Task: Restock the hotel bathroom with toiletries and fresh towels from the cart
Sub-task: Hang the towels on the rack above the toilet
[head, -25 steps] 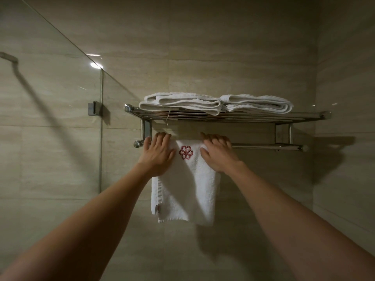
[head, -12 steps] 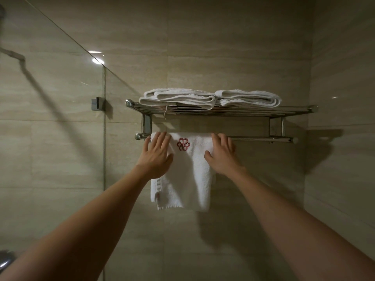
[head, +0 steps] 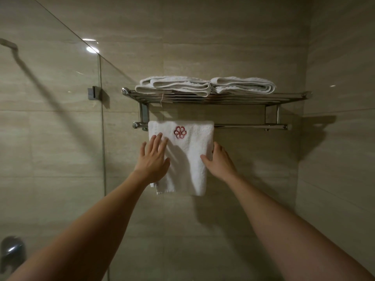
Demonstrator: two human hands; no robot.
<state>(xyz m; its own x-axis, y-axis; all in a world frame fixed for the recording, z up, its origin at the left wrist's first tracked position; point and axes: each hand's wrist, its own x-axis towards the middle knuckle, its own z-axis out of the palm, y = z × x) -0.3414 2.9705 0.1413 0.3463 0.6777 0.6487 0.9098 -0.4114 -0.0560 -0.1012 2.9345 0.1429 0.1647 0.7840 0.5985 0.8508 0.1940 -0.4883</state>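
Note:
A white hand towel (head: 188, 159) with a red flower emblem hangs over the lower bar (head: 249, 125) of a chrome wall rack (head: 290, 97). My left hand (head: 153, 161) lies flat on the towel's left side with fingers spread and straight. My right hand (head: 220, 161) is at the towel's right edge, thumb on the front and fingers behind the cloth. Two folded white towels (head: 203, 86) lie side by side on the rack's top shelf.
A glass shower panel (head: 50, 118) stands on the left, fixed to the tiled wall by a metal clip (head: 93, 93). A chrome fitting (head: 12, 252) shows at the lower left behind the glass. The side wall (head: 341, 138) closes the corner on the right.
Both hands have slid down from the bar to the towel's middle. The towel's top edge and emblem now show uncovered, and the towel hangs flatter.

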